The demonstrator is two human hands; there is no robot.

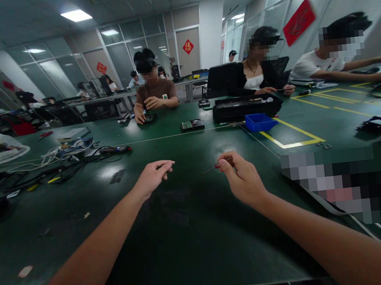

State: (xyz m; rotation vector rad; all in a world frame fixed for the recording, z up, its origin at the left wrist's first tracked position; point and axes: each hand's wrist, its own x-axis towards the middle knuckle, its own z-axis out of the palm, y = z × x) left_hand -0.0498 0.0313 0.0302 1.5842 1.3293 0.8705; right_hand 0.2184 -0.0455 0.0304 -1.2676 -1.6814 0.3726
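Note:
My right hand (245, 180) is closed around the handle of a small screwdriver (217, 166). The reddish handle is mostly hidden by the fingers, and the thin shaft points left, held above the green table (195, 251). Across from it, to the left, my left hand (151, 177) hovers with thumb and fingers drawn together. Whether anything small sits in that pinch cannot be made out. Farther off, beyond both hands, a hard drive (192, 124) lies on the table, apart from them.
A blue bin (261, 122) and a long black housing (246, 109) stand at the back right. Cables (76, 154) clutter the left side. A blurred-out item with a white strap (376, 229) lies right. Co-workers sit opposite, one person (154, 89) handling parts.

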